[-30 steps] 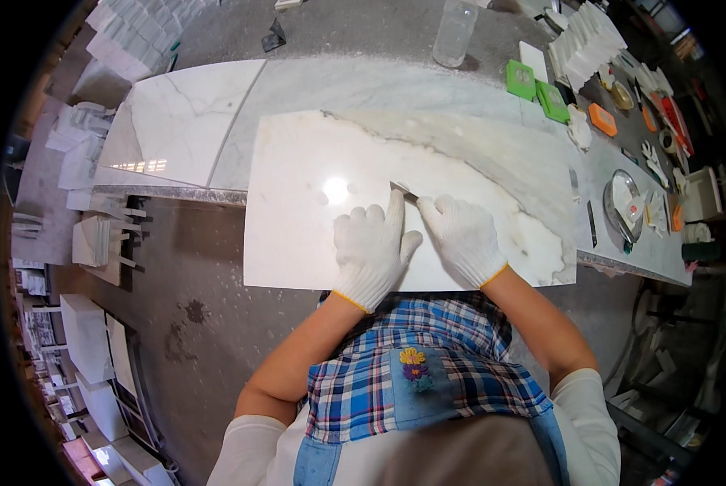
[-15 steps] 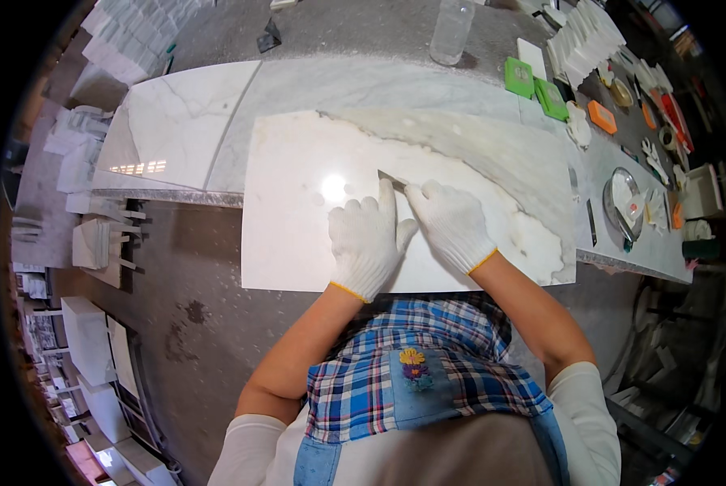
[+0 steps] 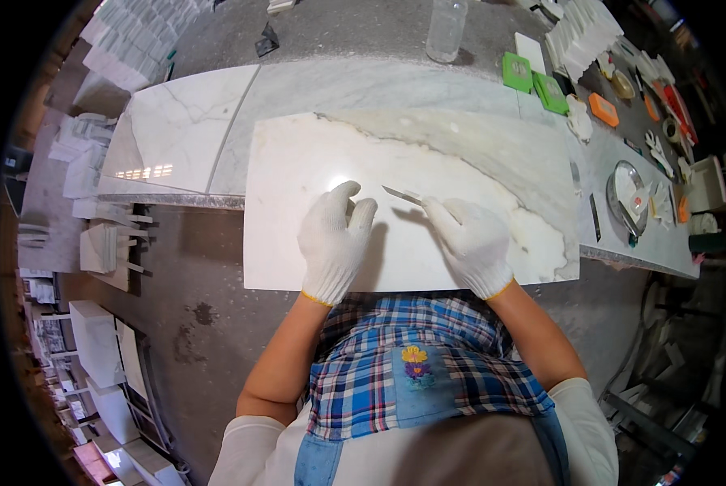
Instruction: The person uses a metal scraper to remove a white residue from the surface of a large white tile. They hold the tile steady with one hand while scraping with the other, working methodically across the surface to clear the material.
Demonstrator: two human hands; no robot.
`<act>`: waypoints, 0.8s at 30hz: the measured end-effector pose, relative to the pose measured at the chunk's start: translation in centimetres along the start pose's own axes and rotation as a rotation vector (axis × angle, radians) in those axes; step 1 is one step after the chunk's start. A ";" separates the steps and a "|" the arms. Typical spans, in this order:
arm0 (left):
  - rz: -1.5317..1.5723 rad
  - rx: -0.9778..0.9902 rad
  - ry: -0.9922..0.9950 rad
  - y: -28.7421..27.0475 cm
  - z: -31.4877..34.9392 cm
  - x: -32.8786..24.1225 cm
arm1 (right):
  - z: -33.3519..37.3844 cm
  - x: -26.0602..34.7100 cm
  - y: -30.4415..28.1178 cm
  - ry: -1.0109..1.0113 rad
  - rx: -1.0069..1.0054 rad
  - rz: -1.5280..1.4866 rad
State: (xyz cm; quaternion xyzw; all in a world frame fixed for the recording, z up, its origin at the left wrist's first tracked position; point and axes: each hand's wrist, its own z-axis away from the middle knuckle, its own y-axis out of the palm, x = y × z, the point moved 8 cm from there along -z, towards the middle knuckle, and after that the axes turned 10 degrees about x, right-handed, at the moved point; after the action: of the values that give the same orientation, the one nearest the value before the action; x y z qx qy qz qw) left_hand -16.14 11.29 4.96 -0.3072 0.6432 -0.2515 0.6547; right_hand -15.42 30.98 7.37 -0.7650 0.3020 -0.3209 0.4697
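Note:
A white marble slab (image 3: 298,186) with grey-brown veins lies in front of me, its near edge overhanging the bench. Above its middle, my right hand (image 3: 470,239), in a white knitted glove, grips a small pointed knife (image 3: 402,194) with the blade directed to the left. The fingers hide its handle. My left hand (image 3: 332,239), gloved likewise, is raised over the slab's left half. Its thumb stands apart from the bent fingers, and nothing shows between them. A gap separates it from the knife tip.
Another marble slab (image 3: 181,121) lies to the left. Farther back stand a clear bottle (image 3: 446,32) and green pads (image 3: 517,73). On the right are an orange block (image 3: 603,109), a metal bowl (image 3: 617,212) and a thin dark tool (image 3: 595,217). Stacked white tiles (image 3: 586,36) rise at far right.
My left hand has lifted off the slab and drawn back to the left, away from the blade. My right hand has moved slightly right and nearer me, still holding the knife.

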 end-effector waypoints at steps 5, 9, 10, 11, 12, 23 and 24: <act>0.381 0.149 -0.149 1.0 2.5 2.1 | 2.7 -1.1 -4.0 0.095 -0.183 -0.232; 0.501 0.342 -0.242 1.7 4.5 1.1 | 11.8 -9.1 -3.0 0.836 -0.106 -0.531; 0.399 0.321 -0.143 1.7 4.7 1.0 | 14.0 -10.8 -3.3 0.966 -0.150 -0.721; 0.416 0.341 -0.192 1.4 5.1 0.9 | 16.2 -12.3 -3.6 1.095 -0.204 -0.912; 0.444 0.373 -0.226 1.5 5.2 0.1 | 18.0 -13.6 -4.8 1.120 -0.180 -0.926; 0.220 -0.198 -0.171 -8.0 2.3 12.6 | 31.6 -26.7 -2.4 1.186 -0.685 -1.175; 0.199 -0.236 -0.150 -8.5 2.1 13.3 | 31.4 -26.7 -2.2 1.202 -0.705 -1.164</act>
State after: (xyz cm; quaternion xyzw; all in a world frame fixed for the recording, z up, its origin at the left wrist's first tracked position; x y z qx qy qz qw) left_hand -12.91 -4.03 1.91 -0.3345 0.6448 -0.0843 0.6821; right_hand -7.13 68.69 -7.24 -0.5995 0.1428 -0.7417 -0.2647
